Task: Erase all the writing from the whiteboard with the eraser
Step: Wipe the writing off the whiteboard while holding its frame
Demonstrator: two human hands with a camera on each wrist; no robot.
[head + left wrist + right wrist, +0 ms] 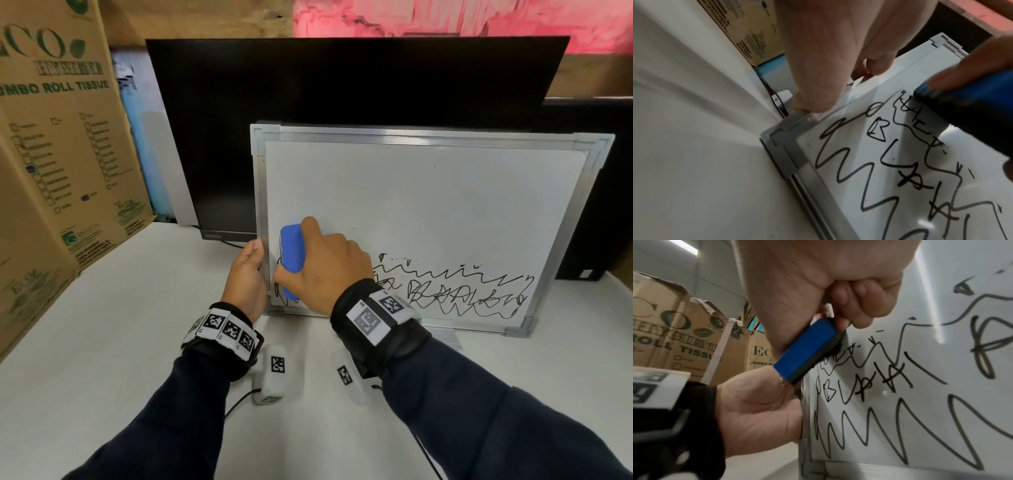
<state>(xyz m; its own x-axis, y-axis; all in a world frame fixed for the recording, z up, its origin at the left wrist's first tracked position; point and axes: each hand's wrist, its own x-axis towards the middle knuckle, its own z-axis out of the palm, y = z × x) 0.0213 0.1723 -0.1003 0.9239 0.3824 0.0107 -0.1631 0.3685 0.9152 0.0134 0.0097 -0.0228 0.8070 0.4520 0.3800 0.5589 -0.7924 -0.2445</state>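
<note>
A whiteboard point(428, 192) with a silver frame leans upright against a dark monitor. Its upper part is wiped white; black scribbles point(455, 291) fill the bottom strip. My right hand point(325, 267) grips a blue eraser point(292, 260) and presses its dark felt side flat on the board near the lower left edge. The right wrist view shows the eraser point(807, 350) pinched between thumb and fingers, over the scribbles point(879, 386). My left hand point(248, 274) holds the board's left frame edge, fingers curled behind it; in the left wrist view the thumb point(813, 104) rests on the frame above the corner piece point(785, 129).
A black monitor point(342, 102) stands behind the board. Cardboard boxes point(58, 154) line the left side. Two white tagged devices point(274, 373) with cables lie on the white table point(102, 342) in front of the board.
</note>
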